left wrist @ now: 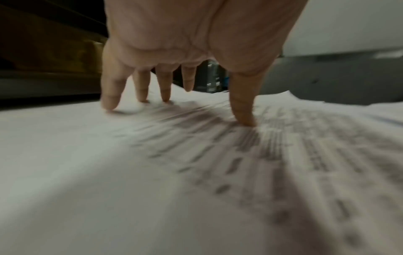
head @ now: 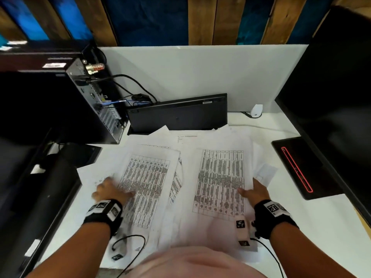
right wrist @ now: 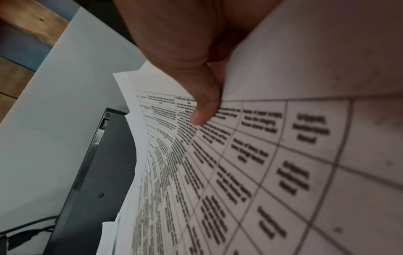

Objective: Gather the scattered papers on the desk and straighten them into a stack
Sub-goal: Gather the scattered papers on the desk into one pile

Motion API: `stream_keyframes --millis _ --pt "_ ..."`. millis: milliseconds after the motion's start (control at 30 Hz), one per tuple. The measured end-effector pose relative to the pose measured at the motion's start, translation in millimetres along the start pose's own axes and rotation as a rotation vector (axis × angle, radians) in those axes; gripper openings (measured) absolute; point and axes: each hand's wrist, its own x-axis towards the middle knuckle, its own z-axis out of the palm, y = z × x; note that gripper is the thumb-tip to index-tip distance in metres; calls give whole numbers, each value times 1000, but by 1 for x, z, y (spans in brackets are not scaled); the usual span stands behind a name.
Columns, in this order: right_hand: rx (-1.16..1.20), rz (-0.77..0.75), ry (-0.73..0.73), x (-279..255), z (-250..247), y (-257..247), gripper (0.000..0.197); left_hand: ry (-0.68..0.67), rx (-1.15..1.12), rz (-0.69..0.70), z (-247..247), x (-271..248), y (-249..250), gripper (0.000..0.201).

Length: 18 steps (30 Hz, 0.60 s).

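Print on papers (head: 218,177) blurs unreadable; left hand (head: 109,190) fingers splayed flat, right hand (head: 256,192) pinching sheets.

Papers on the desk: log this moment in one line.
phase: gathering | left hand: fingertips pressing left papers | right hand: gripping right sheaf by its edge | stack: not yet formed
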Motion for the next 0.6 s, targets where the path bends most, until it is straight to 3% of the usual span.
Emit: stream_keyframes --millis 100,200,367,500,600 --pt "34 -16 -10 -1 -5 -1 52 -44 -49 -86 2 3 -31 121" --pt "153 11 -10 -4 -9 1 54 -100 -153 -84 8 5 -42 111" --pt "350 39 -21 -10 -14 -3 50 -30 127 -122 14 -1 -44 109" --pt "418 26 -50 -16 6 -25 48 -76 -199 -118 18 0 -38 104" --pt "407 9 -106 -24 32 -46 46 -114 -84 -41 19 4 -27 103"
